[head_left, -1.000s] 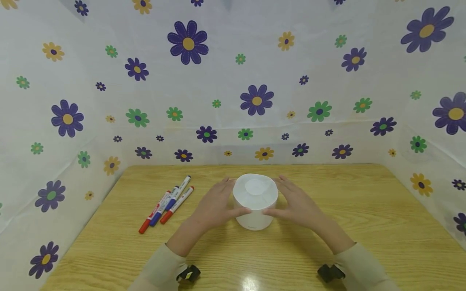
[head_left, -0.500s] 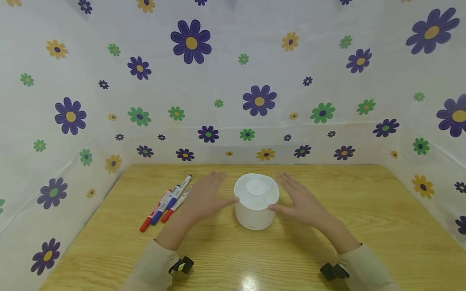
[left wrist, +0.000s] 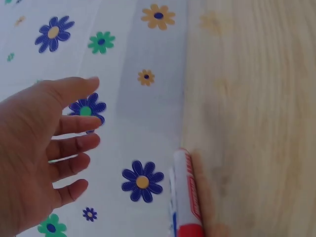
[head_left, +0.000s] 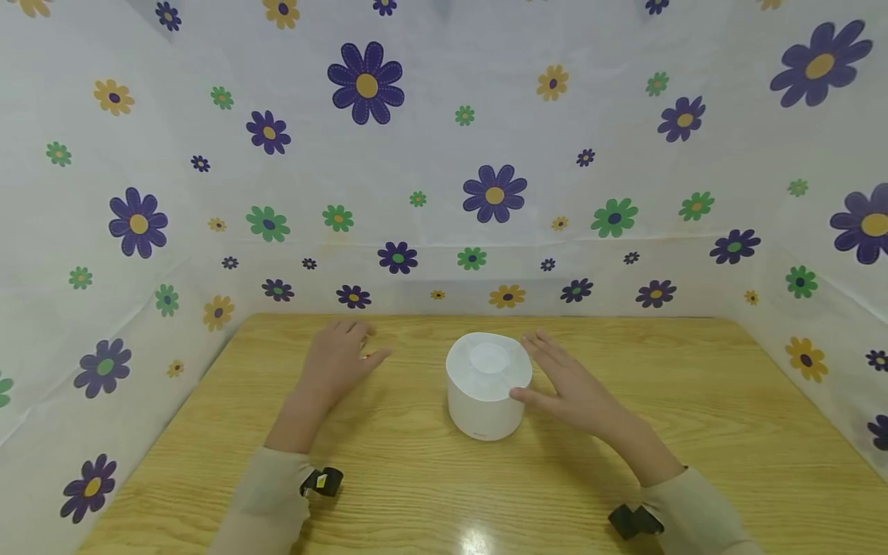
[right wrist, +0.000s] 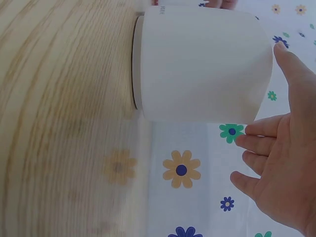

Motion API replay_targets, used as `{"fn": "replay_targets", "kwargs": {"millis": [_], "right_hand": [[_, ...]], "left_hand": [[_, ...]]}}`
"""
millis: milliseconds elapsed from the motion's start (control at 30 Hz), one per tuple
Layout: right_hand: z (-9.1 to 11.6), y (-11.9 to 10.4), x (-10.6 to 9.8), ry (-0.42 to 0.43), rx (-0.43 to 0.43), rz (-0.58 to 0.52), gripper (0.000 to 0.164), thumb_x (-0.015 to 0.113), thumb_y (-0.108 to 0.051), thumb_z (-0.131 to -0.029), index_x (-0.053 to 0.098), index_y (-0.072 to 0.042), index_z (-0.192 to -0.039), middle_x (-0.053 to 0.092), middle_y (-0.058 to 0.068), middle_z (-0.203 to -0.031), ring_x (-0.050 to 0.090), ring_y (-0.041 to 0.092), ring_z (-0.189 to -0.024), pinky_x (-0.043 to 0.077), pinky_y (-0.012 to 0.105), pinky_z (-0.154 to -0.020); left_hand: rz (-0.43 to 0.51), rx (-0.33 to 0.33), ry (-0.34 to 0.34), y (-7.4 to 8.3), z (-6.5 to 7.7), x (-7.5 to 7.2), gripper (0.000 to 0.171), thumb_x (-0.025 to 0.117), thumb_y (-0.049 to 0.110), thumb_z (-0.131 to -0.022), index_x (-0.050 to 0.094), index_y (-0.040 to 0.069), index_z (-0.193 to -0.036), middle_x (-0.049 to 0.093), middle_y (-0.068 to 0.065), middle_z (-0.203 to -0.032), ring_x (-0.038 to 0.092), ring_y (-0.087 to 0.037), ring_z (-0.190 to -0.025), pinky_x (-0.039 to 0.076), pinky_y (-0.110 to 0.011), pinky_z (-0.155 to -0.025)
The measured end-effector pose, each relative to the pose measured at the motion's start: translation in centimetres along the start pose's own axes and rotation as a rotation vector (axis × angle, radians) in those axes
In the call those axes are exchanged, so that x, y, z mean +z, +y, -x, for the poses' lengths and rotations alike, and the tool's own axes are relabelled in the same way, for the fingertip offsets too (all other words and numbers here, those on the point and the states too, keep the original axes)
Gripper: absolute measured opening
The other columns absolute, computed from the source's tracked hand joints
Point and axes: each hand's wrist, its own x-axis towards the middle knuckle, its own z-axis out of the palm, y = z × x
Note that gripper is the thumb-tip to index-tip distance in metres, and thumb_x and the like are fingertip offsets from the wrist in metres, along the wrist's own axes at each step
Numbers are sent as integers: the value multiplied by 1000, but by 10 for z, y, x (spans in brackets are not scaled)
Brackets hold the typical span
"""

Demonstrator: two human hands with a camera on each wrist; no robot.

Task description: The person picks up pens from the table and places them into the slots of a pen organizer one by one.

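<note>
A flowered cloth rises behind the wood-grain worktop and along both sides of it. 2 pale sleeves reach in from the near edge, the left sleeve and the right sleeve.

The white container stands upright on the worktop, its axis vertical, between the hands. It lies just to the left of the right hand, the nearer of the 2, and well to the right of the left hand. The right hand grasps nothing: its fingers extend along the container's right side, with the thumb by the front of the rim. The left hand is also free, its fingers loosely bent and spread over the left part of the worktop.

2 black wrist devices, the left device and the right device, sit at the cuffs. Smallest is the red-capped marker, lying nearest the left hand but apart from it; its long axis runs nearly up and down in the left wrist view, cap lowest. A white-and-blue strip shows just beside it. In the head view the left hand blocks most of this spot, so I cannot tell how many markers lie there.
</note>
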Motion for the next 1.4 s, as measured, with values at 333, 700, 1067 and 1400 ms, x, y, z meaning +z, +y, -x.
{"fn": "replay_targets", "kwargs": {"millis": [333, 700, 1067, 1400], "right_hand": [[3, -1, 3, -1, 7, 1, 85, 59, -54, -90, 28, -6, -152, 21, 16, -161, 17, 39, -149, 22, 62, -115], [4, -3, 3, 0, 9, -3, 85, 60, -53, -90, 29, -5, -152, 22, 16, -161, 16, 39, -149, 21, 62, -115], [5, -1, 6, 9, 6, -13, 85, 60, -54, -90, 28, -7, -153, 22, 14, -161, 15, 38, -150, 20, 62, -115], [5, -4, 3, 7, 12, -16, 85, 61, -53, -89, 29, -6, -152, 23, 14, -161, 16, 39, -150, 21, 62, -115]], "left_hand": [[-48, -200, -338, -18, 6, 10, 41, 63, 38, -91, 65, 3, -112, 64, -18, -111, 57, -36, -101, 46, -52, -90], [-114, -223, -383, -26, 5, 24, 30, 65, 36, -88, 58, 8, -79, 54, -10, -83, 47, -26, -77, 41, -39, -69], [-158, -193, -438, -19, 6, 23, 28, 65, 28, -87, 60, 11, -65, 53, -8, -72, 47, -24, -68, 38, -36, -58], [-121, -186, -405, -12, 2, 19, 29, 63, 38, -90, 57, 12, -78, 57, -7, -81, 49, -26, -76, 43, -42, -72]]}}
